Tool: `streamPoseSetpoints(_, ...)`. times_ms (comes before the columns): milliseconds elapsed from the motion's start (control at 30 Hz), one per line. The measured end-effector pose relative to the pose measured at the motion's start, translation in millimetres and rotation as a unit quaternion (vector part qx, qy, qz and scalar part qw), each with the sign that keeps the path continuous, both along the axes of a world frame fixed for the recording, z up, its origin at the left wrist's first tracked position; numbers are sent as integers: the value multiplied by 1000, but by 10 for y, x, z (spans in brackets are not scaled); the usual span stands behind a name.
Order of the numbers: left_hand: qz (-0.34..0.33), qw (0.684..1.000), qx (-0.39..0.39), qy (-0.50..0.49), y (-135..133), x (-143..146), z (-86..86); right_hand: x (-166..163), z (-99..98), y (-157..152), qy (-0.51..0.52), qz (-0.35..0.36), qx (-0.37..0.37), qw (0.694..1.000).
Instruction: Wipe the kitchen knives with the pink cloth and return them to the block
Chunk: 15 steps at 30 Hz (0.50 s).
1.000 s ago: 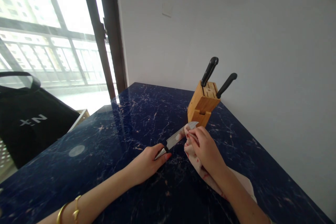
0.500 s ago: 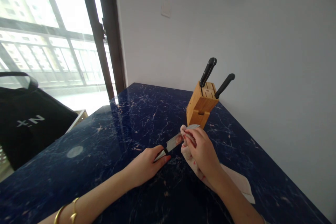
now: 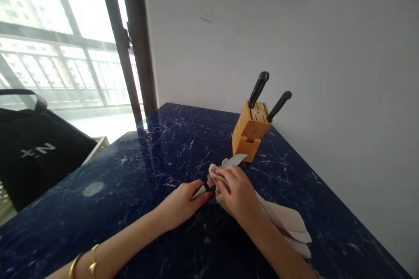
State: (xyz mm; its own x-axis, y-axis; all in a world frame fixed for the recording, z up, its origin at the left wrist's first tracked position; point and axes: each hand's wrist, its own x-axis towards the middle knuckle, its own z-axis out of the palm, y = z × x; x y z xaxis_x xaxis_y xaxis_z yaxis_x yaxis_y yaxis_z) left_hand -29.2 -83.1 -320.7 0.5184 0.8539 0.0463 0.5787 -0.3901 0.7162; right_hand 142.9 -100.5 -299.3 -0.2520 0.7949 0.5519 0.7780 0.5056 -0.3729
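Note:
My left hand (image 3: 183, 204) is closed round the handle of a knife, whose steel blade (image 3: 234, 161) points up and right toward the knife block. My right hand (image 3: 237, 192) pinches a white cloth with red marks (image 3: 288, 224) round the blade close to the handle. The rest of the cloth trails on the dark blue marbled table (image 3: 157, 157) behind my right wrist. A wooden knife block (image 3: 250, 133) stands just beyond the blade tip, with two black-handled knives (image 3: 259, 88) stuck in it.
A grey wall runs along the table's right and far sides. A black bag (image 3: 36, 152) sits off the table's left edge, below a large window with a dark frame (image 3: 131, 43). Gold bracelets (image 3: 83, 263) circle my left wrist.
My right hand has slid with the cloth down the blade from near the tip toward the handle. More of the blade tip now shows. My left hand has stayed put.

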Motion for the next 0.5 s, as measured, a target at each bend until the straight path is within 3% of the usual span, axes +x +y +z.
streamPoseSetpoints(267,-8,999,-10,-40,-11,-5,25,-61,12,-71,-15,29,-27,999)
streamPoseSetpoints(500,8,1000,-1,-2,-1,-3,10,-23,-14,-15,8,-8,-19,1000)
